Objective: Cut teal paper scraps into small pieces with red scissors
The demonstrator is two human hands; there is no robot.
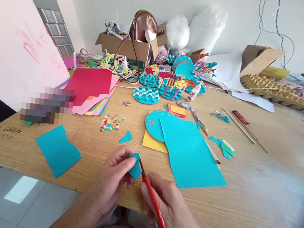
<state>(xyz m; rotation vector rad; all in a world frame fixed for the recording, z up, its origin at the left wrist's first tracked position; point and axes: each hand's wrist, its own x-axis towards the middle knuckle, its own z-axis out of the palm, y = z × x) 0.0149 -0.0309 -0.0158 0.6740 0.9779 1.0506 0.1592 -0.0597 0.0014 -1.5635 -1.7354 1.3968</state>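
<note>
Between the thumb and fingers of my left hand [117, 170] is a small piece of blue paper [135, 170]. My right hand [162, 198] grips red-handled scissors [155, 201], whose dark blades meet the upper right edge of that piece. A small blue scrap [126, 136] lies on the table just beyond my left hand. To the right rests a large blue sheet [191, 156] with a wavy edge, partly covering a blue disc [155, 123] and a yellow sheet [151, 142]. Another cut blue sheet [58, 150] lies at the left.
Colored paper dots [110, 123] and a stack of colored sheets [88, 87] lie at the left. Behind are wavy blue decorated discs [146, 94], a glue bottle [194, 92] and a cardboard box [112, 44]. Sticks [238, 124] and a red cutter [240, 117] lie right.
</note>
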